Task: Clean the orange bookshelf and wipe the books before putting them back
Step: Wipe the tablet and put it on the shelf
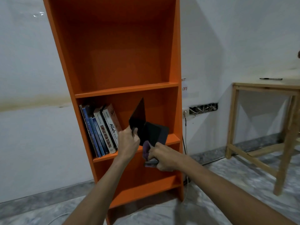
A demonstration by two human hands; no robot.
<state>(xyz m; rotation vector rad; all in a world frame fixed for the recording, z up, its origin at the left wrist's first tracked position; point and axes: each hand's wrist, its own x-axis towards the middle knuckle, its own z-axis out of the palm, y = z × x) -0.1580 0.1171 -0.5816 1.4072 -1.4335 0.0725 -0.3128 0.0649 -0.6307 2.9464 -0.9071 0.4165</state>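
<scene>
Inspection, colours only. The bookshelf point(123, 46) is uniform orange on every panel. The book point(146, 129) you hold is plain black. Your cloth point(146, 151) reads purple (greyer at its lower fold). The shelved books point(97, 137) show blue spines, and one white spine point(112, 129) has black lettering. The wall point(32, 54) is white with a yellow-brown stain band point(32, 99). The floor point(219, 181) is grey and marbled. The table point(259, 86) is pale wood.

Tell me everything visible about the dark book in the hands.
The dark book is thin and plain black, with no title visible. It is open in a V: one cover tilts up to a point, the other spreads right. The left hand grips its lower left edge, in front of the bookshelf, right of the leaning books. The cloth in the right hand seems to meet its bottom edge.
</scene>
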